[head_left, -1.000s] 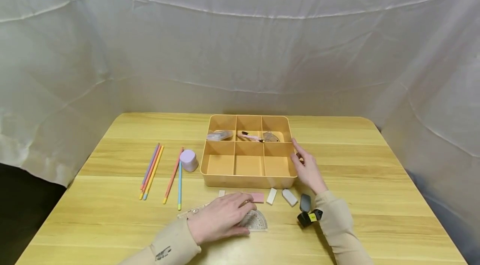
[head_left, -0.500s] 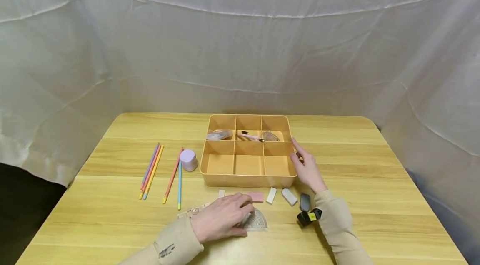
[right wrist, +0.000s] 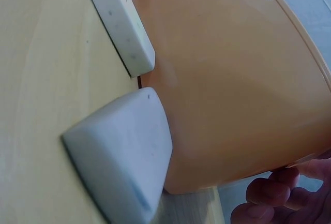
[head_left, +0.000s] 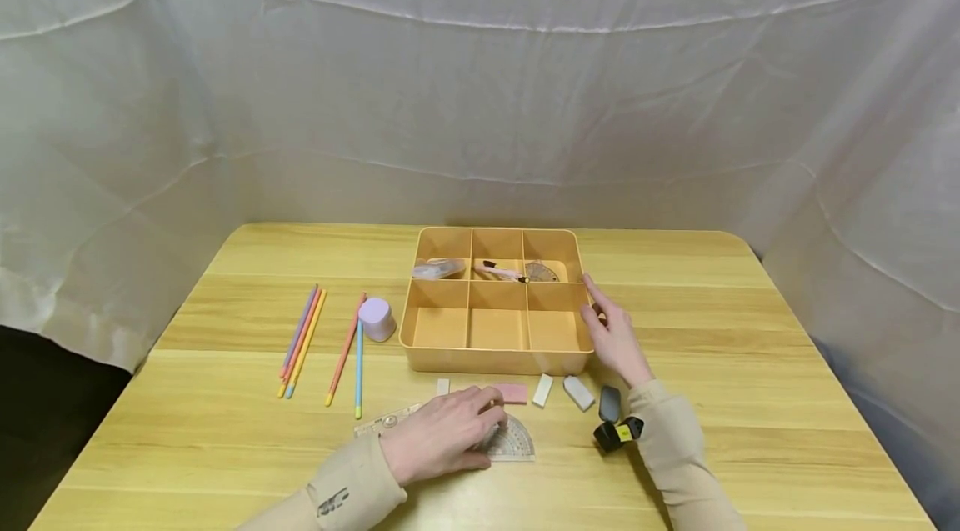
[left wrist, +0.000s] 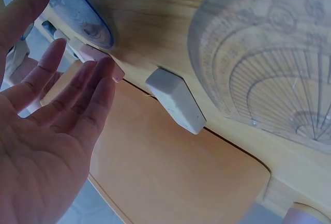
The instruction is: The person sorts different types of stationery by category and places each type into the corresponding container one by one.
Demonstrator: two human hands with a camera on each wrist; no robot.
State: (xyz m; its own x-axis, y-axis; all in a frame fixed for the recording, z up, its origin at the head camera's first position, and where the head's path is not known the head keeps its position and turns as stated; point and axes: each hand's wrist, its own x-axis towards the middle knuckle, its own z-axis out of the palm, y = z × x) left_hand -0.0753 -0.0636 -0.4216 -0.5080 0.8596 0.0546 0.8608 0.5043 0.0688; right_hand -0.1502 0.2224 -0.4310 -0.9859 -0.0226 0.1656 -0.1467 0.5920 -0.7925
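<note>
My left hand (head_left: 444,435) lies low over the table, palm down, above a clear ruler (head_left: 386,423) and beside a clear protractor (head_left: 512,439). In the left wrist view its fingers (left wrist: 93,102) bend loosely, apart from the thumb, whose tip overlaps the blue-edged end of the protractor (left wrist: 83,14). At the right wall of the orange six-compartment organizer box (head_left: 495,360), my right hand (head_left: 617,343) holds the side, index finger stretched along it and thumb at the rim. In the right wrist view, curled fingers (right wrist: 269,193) are close against the box's outer wall.
Before the box sit a pink eraser (head_left: 512,393), white erasers (head_left: 543,391) and a dark grey sharpener-like piece (head_left: 610,404). Several coloured pencils (head_left: 303,343) and a lilac round container (head_left: 377,319) lie left. A compass (head_left: 501,272) rests in a back compartment.
My left hand has shifted very slightly, its thumb tip drawn a little to the left beside the protractor. The right hand and the box stay in place.
</note>
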